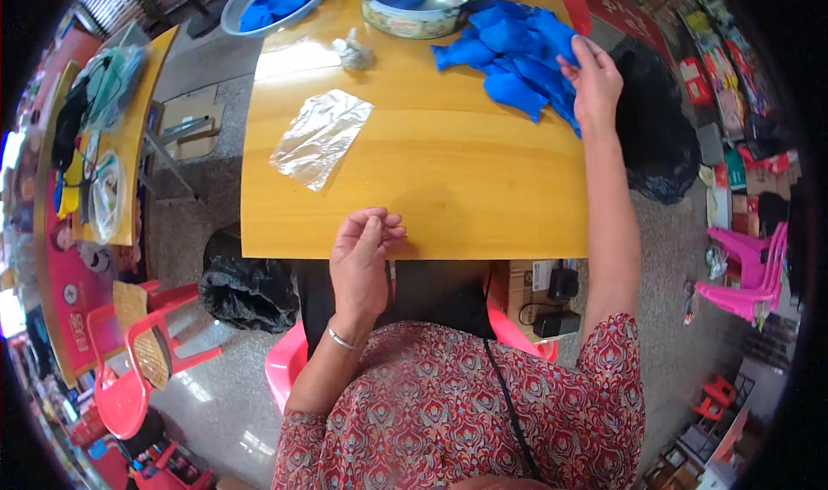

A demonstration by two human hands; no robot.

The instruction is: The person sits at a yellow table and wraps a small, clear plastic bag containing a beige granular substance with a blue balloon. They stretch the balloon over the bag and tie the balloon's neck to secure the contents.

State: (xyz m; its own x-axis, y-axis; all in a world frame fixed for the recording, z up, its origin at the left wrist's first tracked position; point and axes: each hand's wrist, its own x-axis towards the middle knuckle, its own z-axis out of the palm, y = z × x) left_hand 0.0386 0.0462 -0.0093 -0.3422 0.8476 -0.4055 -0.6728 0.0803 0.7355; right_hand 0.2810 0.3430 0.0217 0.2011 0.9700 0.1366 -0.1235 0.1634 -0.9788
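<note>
My right hand (593,80) reaches to the far right of the wooden table (431,179) and grips the edge of a pile of blue gloves (517,59). My left hand (362,261) rests at the table's near edge, fingers loosely curled, with nothing in it. A flat sheet of silver foil (321,136) lies left of centre. A small crumpled foil ball (354,52) sits beyond it.
A round metal tin (414,3) holding a blue glove stands at the table's far edge. A grey bowl (276,3) of blue gloves is at the far left. Black bags (246,287) (655,136) lie on the floor. Pink chairs (746,270) stand right, a cluttered side table (121,136) left.
</note>
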